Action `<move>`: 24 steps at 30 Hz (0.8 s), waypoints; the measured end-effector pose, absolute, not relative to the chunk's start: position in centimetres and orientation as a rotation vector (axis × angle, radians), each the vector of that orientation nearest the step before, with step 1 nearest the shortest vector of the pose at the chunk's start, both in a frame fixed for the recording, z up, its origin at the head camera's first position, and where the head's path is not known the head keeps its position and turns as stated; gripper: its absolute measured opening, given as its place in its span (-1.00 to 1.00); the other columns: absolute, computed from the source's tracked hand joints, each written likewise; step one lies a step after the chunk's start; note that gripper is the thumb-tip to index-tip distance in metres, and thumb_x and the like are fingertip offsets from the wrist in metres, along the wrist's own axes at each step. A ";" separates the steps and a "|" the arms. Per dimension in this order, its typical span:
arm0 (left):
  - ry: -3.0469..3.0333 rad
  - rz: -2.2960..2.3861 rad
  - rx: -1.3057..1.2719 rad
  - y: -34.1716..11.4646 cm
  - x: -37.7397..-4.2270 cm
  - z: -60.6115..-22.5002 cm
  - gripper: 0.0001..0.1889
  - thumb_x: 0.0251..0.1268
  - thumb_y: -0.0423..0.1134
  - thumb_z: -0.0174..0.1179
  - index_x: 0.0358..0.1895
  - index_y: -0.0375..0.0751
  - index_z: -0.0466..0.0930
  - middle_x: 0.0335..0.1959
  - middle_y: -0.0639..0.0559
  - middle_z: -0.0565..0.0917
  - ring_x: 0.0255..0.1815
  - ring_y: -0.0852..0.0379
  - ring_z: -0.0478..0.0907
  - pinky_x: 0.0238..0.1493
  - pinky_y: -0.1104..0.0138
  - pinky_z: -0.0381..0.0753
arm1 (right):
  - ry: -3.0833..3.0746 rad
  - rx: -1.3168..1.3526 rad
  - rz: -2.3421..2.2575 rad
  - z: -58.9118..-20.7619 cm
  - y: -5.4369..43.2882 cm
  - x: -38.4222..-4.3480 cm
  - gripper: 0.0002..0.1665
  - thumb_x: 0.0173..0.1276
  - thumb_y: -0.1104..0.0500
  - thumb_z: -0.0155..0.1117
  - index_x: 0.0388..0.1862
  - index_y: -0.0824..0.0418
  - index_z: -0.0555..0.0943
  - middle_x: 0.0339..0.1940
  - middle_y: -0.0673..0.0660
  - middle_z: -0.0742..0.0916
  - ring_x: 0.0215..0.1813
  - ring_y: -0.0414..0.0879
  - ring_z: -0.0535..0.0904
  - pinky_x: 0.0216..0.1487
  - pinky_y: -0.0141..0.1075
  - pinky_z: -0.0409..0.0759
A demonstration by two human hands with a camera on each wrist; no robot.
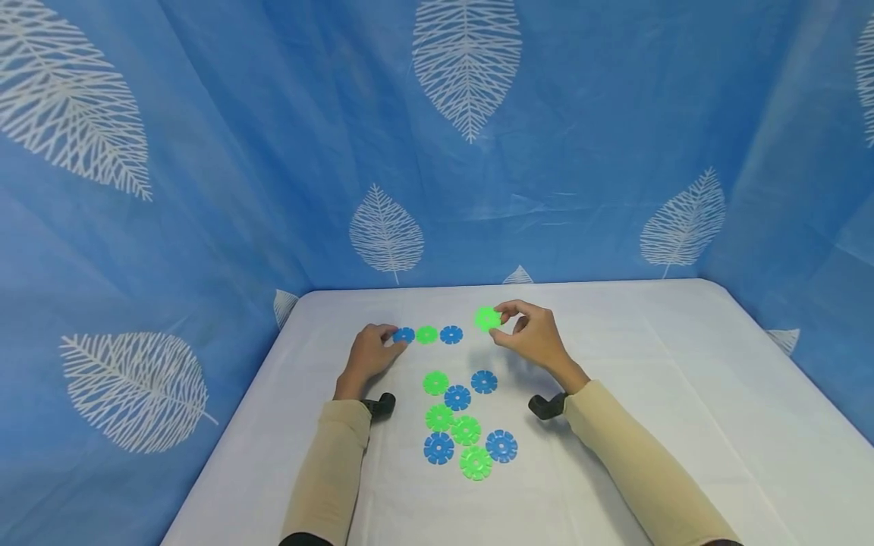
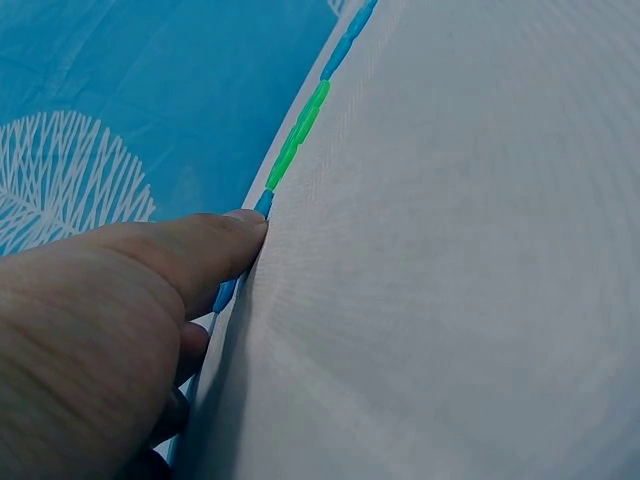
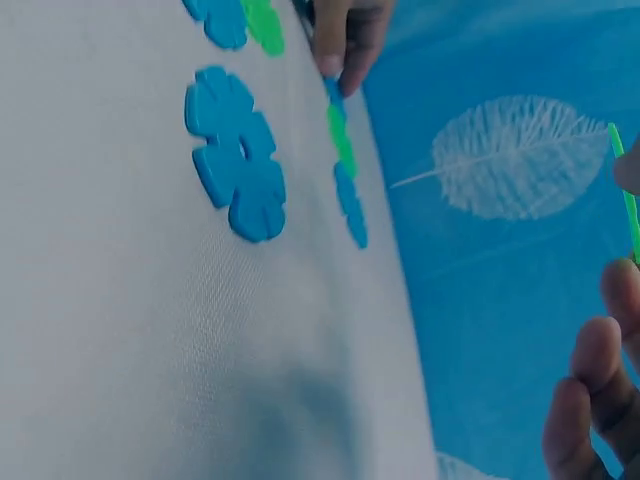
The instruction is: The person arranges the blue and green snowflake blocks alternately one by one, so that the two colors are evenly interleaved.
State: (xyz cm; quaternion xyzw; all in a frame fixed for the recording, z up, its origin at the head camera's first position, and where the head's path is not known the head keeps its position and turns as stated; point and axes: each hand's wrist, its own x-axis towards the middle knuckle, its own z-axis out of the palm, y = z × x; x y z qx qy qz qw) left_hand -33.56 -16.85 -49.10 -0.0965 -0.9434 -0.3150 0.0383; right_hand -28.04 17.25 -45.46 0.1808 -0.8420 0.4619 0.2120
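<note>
Item: raised green disc [image 1: 487, 319], at the right hand's fingertips, above the white table [image 1: 683, 394].
Item: end blue disc [image 1: 405, 335], on the table at the left hand's fingertips.
Item: middle green disc [image 1: 426, 335] and second blue disc [image 1: 451, 334], lying in line from the end blue disc toward the right hand; the second blue disc lies between the hands.
Item: loose discs [image 1: 466, 430], four green and four blue, on the person's side of that row, between the two wrists.

Left hand [image 1: 369, 355]: nearly closed, thumb and finger pinching the end blue disc at its edge.
Right hand [image 1: 536, 334]: thumb and forefinger gripping the rim of the raised green disc; remaining fingers bent.

Views: the head view alone gives the raised green disc's round face and all the loose discs; the right wrist view gives it edge-on, a thin strip against the blue curtain [image 3: 500, 300]. The left wrist view gives the left thumb close up, its tip against the end blue disc.
</note>
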 end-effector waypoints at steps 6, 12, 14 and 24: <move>-2.901 -0.959 -0.288 -16.9 -33.6 -49.2 -0.52 0.30 0.00 0.34 0.19 -0.18 0.66 -0.09 -0.13 0.65 -0.05 -0.03 0.56 0.07 0.06 0.58 | -2.434 0.283 1.261 -46.5 16.6 -30.0 -0.59 0.13 0.00 0.55 -0.02 0.01 0.72 -0.29 0.08 0.75 -0.58 -0.12 0.52 -0.55 -0.30 0.48; -2.878 -0.977 -0.309 -16.8 -33.3 -48.9 -0.53 0.29 -0.02 0.35 0.17 -0.20 0.67 -0.10 -0.15 0.65 -0.06 -0.05 0.57 0.05 0.03 0.59 | -2.543 0.174 1.246 -47.1 15.9 -30.8 -0.55 0.18 -0.12 0.51 0.02 0.00 0.71 -0.27 0.04 0.74 -0.43 -0.10 0.55 -0.41 -0.28 0.47; -2.876 -0.979 -0.309 -16.8 -33.3 -48.9 -0.53 0.28 -0.02 0.35 0.17 -0.20 0.67 -0.09 -0.15 0.65 -0.05 -0.05 0.58 0.05 0.02 0.59 | -2.563 0.153 1.257 -47.1 15.6 -30.9 -0.54 0.18 -0.13 0.50 0.02 0.01 0.71 -0.27 0.05 0.74 -0.40 -0.09 0.54 -0.36 -0.27 0.46; -2.863 -0.984 -0.310 -16.9 -33.1 -48.7 -0.54 0.28 -0.03 0.35 0.16 -0.20 0.67 -0.09 -0.16 0.65 -0.03 -0.07 0.59 0.07 0.02 0.59 | -2.685 0.108 1.280 -47.6 14.0 -30.8 -0.50 0.19 -0.14 0.47 0.05 0.07 0.70 -0.23 0.06 0.74 -0.35 -0.07 0.56 -0.26 -0.22 0.52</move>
